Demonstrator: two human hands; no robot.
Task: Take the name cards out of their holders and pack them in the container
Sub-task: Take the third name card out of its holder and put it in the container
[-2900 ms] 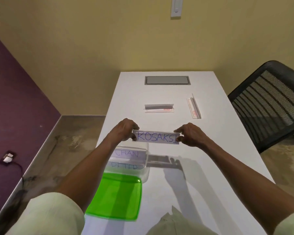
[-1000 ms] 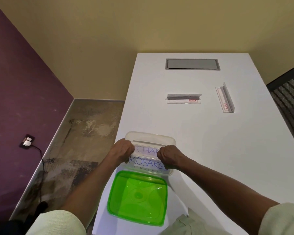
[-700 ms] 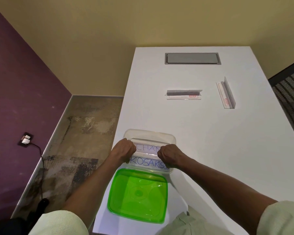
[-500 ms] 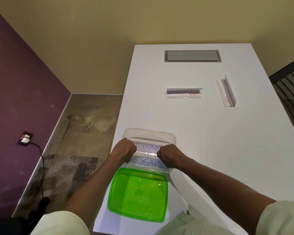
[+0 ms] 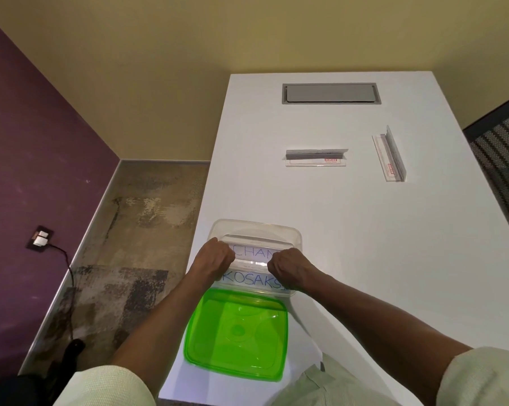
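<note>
Clear container [image 5: 295, 238] sitting at 6 o'clock on the white table [image 5: 364, 230], left hand [image 5: 215, 257] and right hand [image 5: 288, 266] pinching the KOSAKSI card [image 5: 252, 281] inside it, CHAN card [image 5: 254, 253] lying behind, green lid [image 5: 235, 332] resting nearer.

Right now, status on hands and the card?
Left hand and right hand gripping KOSAKSI card ends inside clear container. CHAN card already in. Nothing obstructing.

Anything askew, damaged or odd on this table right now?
Nothing looks damaged or spilled. One clear acrylic card holder lies turned roughly crosswise to the other clear acrylic holder, so it looks askew. Both hands, left hand and right hand, are at the clear plastic container.
</note>
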